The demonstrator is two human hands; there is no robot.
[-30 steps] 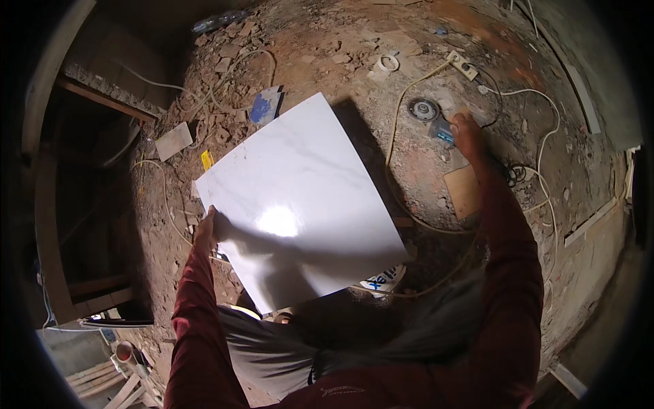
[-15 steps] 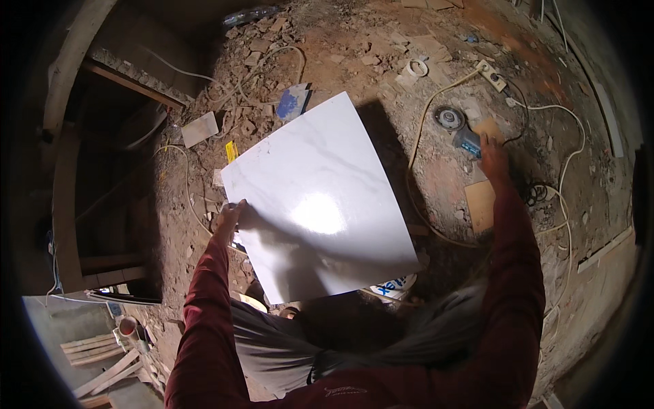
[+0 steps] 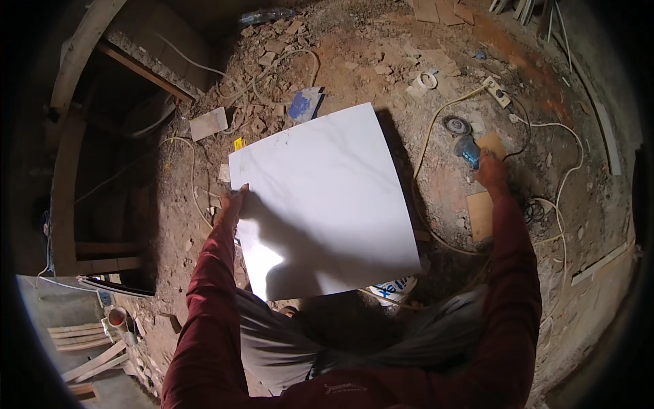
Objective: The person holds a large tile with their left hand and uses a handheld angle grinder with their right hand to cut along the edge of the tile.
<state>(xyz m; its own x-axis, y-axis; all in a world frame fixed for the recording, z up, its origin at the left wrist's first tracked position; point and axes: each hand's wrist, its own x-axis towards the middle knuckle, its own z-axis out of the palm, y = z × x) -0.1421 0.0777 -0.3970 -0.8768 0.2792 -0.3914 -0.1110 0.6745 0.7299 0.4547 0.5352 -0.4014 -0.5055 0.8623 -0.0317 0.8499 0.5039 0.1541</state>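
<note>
A large white tile (image 3: 327, 177) with grey veining lies tilted across the middle, above my legs. My left hand (image 3: 232, 200) grips its left edge, fingertips showing on the top face. Out to the right, my right hand (image 3: 492, 172) is wrapped round the body of a blue angle grinder (image 3: 468, 153), whose round disc (image 3: 456, 125) points away from me. The grinder rests by brown board pieces (image 3: 480, 213) on the dusty floor. A partly hidden white sack or container with blue print (image 3: 394, 290) shows below the tile.
Power strip (image 3: 496, 92) and looping cables (image 3: 558, 184) at right. Rubble (image 3: 272, 58), a white ring (image 3: 427, 80), tile offcuts (image 3: 208, 124) and a blue-marked piece (image 3: 304, 105) lie beyond. Dark framed opening (image 3: 102, 191) at left, wood strips (image 3: 78, 339) lower left, wall (image 3: 606, 273) at right.
The view has shifted. My left hand and the tile's left side have risen and the tile has turned slightly more square to me. My right hand stays on the grinder.
</note>
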